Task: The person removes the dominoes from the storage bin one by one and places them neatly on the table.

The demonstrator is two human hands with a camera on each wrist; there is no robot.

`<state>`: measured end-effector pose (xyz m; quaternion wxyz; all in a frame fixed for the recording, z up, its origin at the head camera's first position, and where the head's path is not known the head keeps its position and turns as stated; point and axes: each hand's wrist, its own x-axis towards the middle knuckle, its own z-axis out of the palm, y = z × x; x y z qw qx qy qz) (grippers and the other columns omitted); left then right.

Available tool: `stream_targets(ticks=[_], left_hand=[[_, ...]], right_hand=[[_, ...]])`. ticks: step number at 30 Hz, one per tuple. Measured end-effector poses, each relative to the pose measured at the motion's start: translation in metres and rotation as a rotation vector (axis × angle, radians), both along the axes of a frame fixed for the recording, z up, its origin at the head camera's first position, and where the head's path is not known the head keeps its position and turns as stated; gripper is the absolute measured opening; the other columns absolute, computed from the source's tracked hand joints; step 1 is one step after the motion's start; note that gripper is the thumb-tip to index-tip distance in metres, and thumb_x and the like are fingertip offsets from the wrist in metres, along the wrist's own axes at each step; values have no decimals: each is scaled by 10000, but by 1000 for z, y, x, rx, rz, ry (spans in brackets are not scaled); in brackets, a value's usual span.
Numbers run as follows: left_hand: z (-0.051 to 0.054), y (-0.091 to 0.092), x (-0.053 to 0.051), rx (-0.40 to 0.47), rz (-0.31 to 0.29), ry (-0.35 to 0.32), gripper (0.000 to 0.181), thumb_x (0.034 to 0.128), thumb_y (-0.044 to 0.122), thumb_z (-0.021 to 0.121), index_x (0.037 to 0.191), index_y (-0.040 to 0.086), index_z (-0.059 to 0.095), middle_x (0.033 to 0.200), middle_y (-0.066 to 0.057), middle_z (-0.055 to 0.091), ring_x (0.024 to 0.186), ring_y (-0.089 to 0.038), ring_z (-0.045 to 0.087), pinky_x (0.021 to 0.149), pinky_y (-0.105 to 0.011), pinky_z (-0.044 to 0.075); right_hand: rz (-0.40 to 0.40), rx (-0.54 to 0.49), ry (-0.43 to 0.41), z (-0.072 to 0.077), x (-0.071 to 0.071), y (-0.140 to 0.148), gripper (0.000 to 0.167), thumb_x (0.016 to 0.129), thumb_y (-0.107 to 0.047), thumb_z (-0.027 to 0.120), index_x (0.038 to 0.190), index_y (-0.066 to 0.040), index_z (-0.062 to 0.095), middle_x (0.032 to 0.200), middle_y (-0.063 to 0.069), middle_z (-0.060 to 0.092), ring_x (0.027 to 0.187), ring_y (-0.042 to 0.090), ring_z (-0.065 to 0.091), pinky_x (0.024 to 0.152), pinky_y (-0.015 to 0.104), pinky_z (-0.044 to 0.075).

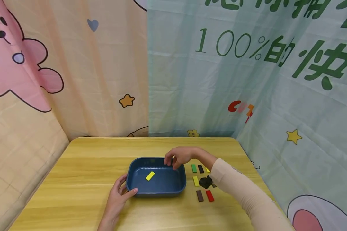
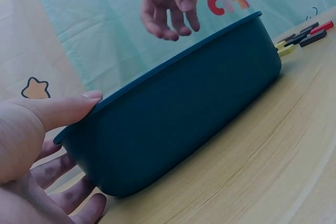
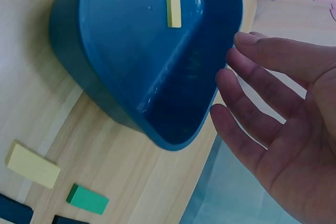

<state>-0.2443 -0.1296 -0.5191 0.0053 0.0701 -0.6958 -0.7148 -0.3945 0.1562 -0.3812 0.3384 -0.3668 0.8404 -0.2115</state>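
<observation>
A blue rectangular plastic basin [image 1: 157, 194] stands on the table with a yellow block [image 1: 150, 175] lying inside it. My left hand [image 1: 117, 195] grips the basin's left end. In the left wrist view, the thumb [image 2: 73, 109] presses on the rim and the other fingers lie around the outside wall. Above the back right part of the basin is my right hand [image 1: 180, 156], its fingers loosely bent. Nothing shows between those fingers [image 3: 247, 106] in the right wrist view.
Right of the basin lie several small blocks, among them a green block [image 1: 194, 168], a brown block [image 1: 200, 196] and a red block [image 1: 209, 196]. The right forearm and a dark shape [image 1: 205, 182] partly cover others. Printed curtains [image 1: 104, 80] hang around the wooden table [image 1: 84, 179].
</observation>
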Motion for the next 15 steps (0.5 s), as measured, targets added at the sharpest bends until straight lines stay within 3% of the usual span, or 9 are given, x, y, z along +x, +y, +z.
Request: stream_targets(ticks=[5, 8, 15], left_hand=[[-2, -2, 3, -6, 8, -7, 844, 893, 85, 828, 1579, 66, 337, 1611, -200, 328, 1407, -391, 418, 860, -107, 480], [-2, -3, 4, -7, 11, -15, 841, 891, 86, 830, 1576, 77, 342, 1610, -187, 331, 1412, -377, 415, 857, -95, 473], [-3, 1, 1, -1, -11, 1, 842, 906, 80, 814, 1587, 57, 320, 1614, -215, 315, 1416, -412, 402, 862, -91, 463]], right_hand=[[71, 30, 28, -7, -3, -23, 358, 942, 41, 721, 1279, -68, 669, 1201, 120, 649, 979, 136, 648, 818, 258, 565], [125, 59, 65, -10, -4, -34, 370, 942, 25, 726, 1297, -64, 668, 1180, 43, 652, 1003, 106, 631, 837, 237, 549], [183, 84, 115, -26, -9, -57, 397, 942, 23, 732, 1325, -58, 669, 1216, 14, 652, 1057, 126, 634, 864, 200, 528]])
